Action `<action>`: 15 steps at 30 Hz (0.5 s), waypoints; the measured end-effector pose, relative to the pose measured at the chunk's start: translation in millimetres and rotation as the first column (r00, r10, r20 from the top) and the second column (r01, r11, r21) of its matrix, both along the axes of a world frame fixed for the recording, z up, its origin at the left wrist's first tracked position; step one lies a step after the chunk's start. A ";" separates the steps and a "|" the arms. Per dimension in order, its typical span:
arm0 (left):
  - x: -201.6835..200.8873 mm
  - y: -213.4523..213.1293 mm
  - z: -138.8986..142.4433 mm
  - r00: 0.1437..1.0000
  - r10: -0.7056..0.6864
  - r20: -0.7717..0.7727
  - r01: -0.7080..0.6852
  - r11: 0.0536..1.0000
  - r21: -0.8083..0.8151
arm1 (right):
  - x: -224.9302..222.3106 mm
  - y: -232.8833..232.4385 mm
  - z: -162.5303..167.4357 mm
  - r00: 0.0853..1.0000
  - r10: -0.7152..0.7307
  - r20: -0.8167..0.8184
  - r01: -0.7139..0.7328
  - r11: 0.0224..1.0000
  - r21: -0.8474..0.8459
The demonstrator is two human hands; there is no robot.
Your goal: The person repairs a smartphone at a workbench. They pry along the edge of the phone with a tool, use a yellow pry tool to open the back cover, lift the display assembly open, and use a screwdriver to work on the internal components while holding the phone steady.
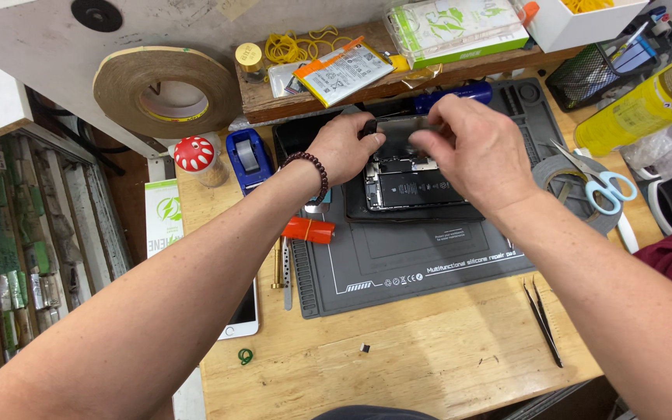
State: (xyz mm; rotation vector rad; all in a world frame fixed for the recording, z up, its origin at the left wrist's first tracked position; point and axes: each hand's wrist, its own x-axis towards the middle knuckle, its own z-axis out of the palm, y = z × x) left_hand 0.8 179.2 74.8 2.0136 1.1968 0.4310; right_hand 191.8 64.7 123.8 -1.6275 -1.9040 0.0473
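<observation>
The fingers of the left hand and the right hand were pinched narrow on a thin dark strip-like part at the top edge of an opened smartphone with its black battery and metal shields exposed; exactly what the part was could not be made out. The phone lay directly under both hands on a grey silicone repair mat with moulded trays. Judging by that, the back was already off and the internals bared, while the battery sat in place and reassembly remained undone.

Just behind the fingers lay a blue-handled screwdriver. Left of the left wrist stood a blue tape dispenser and a glossy red mushroom-shaped bottle with white dots; nearer the body lay a smooth orange cylinder. Right of the right hand, pale-blue-handled scissors rested on a grey tape roll, and slim black tweezers lay on the wooden worktop.
</observation>
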 end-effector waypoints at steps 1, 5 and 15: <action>0.4 -0.1 0.4 1.000 0.000 0.003 0.000 1.000 0.016 | 1.1 2.8 4.6 0.998 0.041 0.050 -0.043 0.998 0.041; 1.8 -0.5 1.2 1.000 0.024 -0.006 -0.025 0.999 -0.024 | 6.0 14.9 22.2 0.979 0.158 -0.127 -0.178 0.970 -0.166; 2.7 0.2 0.3 1.000 0.016 -0.014 -0.016 1.000 0.012 | -4.5 15.1 35.9 0.985 0.062 0.162 0.006 0.920 -0.391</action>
